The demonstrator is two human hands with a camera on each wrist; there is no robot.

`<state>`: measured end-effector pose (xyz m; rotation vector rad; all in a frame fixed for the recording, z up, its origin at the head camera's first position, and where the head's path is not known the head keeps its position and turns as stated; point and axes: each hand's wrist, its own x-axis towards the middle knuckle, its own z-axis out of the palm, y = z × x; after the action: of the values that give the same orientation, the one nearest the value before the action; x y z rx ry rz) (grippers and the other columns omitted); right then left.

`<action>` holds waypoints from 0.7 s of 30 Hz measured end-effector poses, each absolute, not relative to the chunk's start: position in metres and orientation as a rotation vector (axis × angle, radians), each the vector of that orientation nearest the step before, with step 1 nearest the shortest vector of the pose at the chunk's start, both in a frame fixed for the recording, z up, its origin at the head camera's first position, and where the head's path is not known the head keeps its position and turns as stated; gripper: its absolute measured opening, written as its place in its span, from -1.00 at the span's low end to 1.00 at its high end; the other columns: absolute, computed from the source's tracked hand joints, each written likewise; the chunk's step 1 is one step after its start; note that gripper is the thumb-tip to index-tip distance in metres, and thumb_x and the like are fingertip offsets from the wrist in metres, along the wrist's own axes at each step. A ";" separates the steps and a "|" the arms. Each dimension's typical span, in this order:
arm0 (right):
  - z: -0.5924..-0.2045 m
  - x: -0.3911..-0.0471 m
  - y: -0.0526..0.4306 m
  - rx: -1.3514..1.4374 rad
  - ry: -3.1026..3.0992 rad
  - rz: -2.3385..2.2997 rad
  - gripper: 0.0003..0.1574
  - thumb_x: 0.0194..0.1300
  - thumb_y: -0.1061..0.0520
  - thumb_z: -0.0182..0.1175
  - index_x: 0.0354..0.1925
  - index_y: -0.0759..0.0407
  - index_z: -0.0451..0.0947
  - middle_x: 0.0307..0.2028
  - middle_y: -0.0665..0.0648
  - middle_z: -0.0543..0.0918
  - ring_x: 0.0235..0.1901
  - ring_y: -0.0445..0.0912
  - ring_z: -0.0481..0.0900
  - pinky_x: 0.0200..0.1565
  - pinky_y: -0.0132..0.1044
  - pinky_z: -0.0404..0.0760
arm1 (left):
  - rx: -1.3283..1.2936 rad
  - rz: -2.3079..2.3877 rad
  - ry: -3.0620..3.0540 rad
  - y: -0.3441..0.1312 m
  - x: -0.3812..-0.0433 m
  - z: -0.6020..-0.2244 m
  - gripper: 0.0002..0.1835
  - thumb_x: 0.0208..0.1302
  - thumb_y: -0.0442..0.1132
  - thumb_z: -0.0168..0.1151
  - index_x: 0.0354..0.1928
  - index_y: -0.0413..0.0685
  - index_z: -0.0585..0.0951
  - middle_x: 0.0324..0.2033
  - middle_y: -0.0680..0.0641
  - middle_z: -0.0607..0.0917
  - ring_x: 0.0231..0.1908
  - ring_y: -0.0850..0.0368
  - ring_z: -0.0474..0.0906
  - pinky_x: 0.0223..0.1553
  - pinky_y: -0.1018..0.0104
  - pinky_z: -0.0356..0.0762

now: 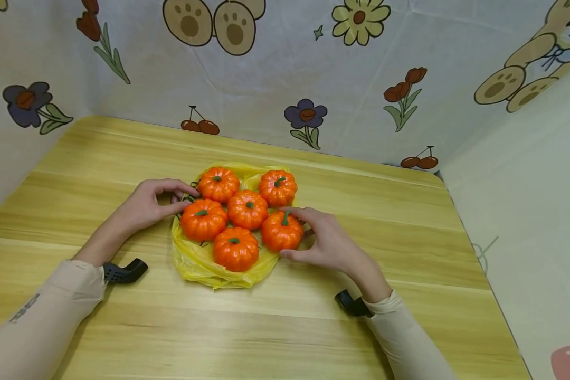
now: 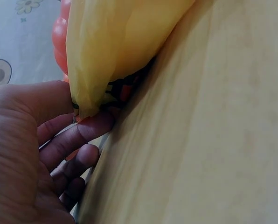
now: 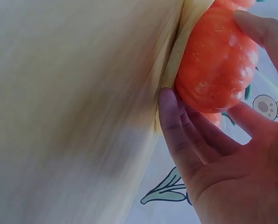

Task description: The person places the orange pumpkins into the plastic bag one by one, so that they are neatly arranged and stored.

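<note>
Several small orange pumpkins with green stems, one of them the middle pumpkin (image 1: pixel 248 209), sit together on a crumpled yellow plastic bag (image 1: pixel 195 258). At the bag's left edge, my left hand (image 1: pixel 144 206) pinches the plastic between thumb and fingers, beside the left pumpkin (image 1: pixel 203 219). The left wrist view shows the yellow plastic (image 2: pixel 115 42) coming down between the fingertips, with dark print near its edge. My right hand (image 1: pixel 330 240) curls round the rightmost pumpkin (image 1: pixel 281 232), thumb on the near side and fingers on the far side. In the right wrist view, fingertips reach beneath this pumpkin (image 3: pixel 216 65).
The bag lies on a light wood-grain table (image 1: pixel 285 338). A pale cloth wall (image 1: pixel 261 84) with printed flowers, cherries and bears stands behind the table's back edge. Black wrist mounts (image 1: pixel 125 271) stick out from both sleeves.
</note>
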<state>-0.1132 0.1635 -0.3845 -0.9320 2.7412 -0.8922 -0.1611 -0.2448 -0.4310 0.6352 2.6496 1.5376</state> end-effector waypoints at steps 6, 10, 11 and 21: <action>-0.386 -0.113 0.165 -0.945 2.759 -0.815 0.01 0.16 -0.24 0.54 0.50 -0.05 0.45 0.09 0.01 0.68 -0.08 -0.14 0.61 -0.03 -0.17 0.66 | 0.641 1.541 2.647 -0.245 -0.162 -0.431 -0.73 0.33 -0.39 0.44 0.02 0.05 0.80 -0.32 0.00 0.70 -0.32 0.18 0.53 -0.17 0.47 0.42; -0.385 -0.114 0.166 -0.933 2.744 -0.812 0.02 0.18 -0.24 0.54 0.52 -0.06 0.42 0.10 0.01 0.67 -0.12 -0.13 0.60 -0.08 -0.19 0.65 | 0.637 1.537 2.646 -0.244 -0.162 -0.430 -0.73 0.34 -0.39 0.44 0.02 0.05 0.81 -0.32 0.00 0.70 -0.32 0.18 0.53 -0.17 0.46 0.42; -0.385 -0.114 0.166 -0.932 2.739 -0.811 0.02 0.19 -0.24 0.54 0.51 -0.05 0.42 0.13 0.00 0.66 -0.09 -0.13 0.60 -0.04 -0.18 0.65 | 0.636 1.536 2.645 -0.244 -0.162 -0.430 -0.73 0.34 -0.39 0.44 0.02 0.05 0.81 -0.32 0.01 0.70 -0.32 0.18 0.53 -0.17 0.46 0.42; -0.379 -0.112 0.167 -0.884 2.743 -0.802 0.03 0.20 -0.33 0.51 0.46 0.08 0.43 0.21 -0.01 0.66 0.10 -0.16 0.62 0.09 -0.15 0.66 | 0.633 1.513 2.665 -0.244 -0.161 -0.430 -0.74 0.34 -0.36 0.45 0.01 0.09 0.81 -0.32 0.02 0.69 -0.30 0.18 0.52 -0.16 0.45 0.39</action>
<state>-0.1117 0.1668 -0.3787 -0.8843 2.7430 -0.8022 -0.1612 -0.2439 -0.4299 0.6331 2.6652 1.5133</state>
